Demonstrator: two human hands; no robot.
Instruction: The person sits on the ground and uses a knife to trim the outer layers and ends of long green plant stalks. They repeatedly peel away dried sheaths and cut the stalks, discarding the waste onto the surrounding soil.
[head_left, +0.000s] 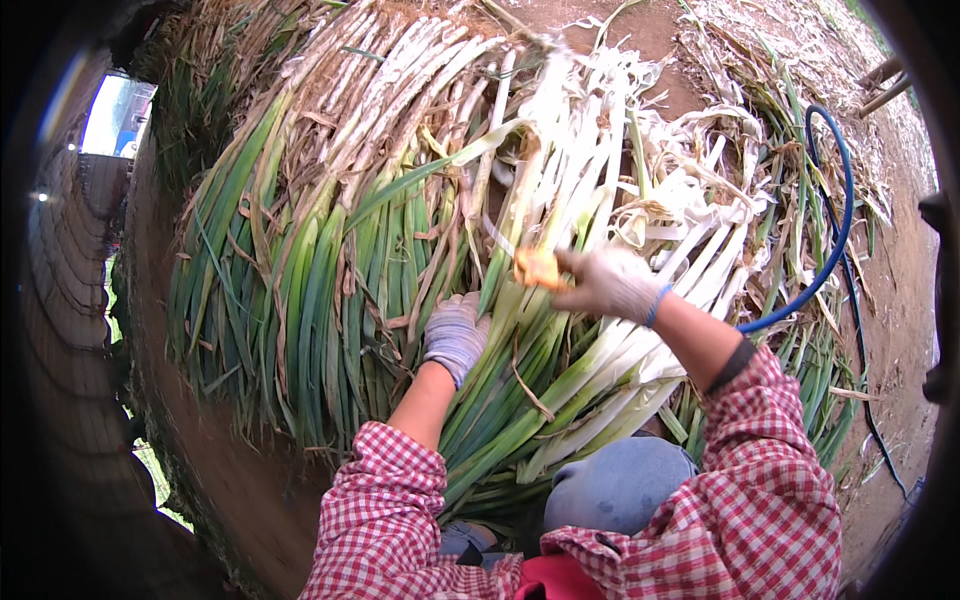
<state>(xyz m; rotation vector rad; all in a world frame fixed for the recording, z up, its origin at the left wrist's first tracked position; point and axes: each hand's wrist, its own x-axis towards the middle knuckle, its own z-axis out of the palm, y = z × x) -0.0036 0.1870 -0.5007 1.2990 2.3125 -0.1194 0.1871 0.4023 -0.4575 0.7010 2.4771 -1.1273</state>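
My left hand (456, 336), in a striped knit glove, is closed around the green leaves of a long leek-like stalk (501, 279). To its right, my gloved right hand (606, 283) grips an orange handheld tool (541, 268), blurred and held over the stalks. A thin pale part seems to stick out from the tool towards the upper left. Under and beside my right hand lie white, peeled stalks (697, 259) with their green ends towards me. Unpeeled stalks (397, 82) with brownish dry skins are spread on the left, their green leaves (300, 322) pointing down.
A blue hose (849, 187) loops at the right and passes behind my right forearm. Peeled skins (701, 161) are heaped beyond my right hand. A dark cable (859, 337) runs along the brown ground (900, 300). My denim-covered knee (622, 484) is close below the stalks.
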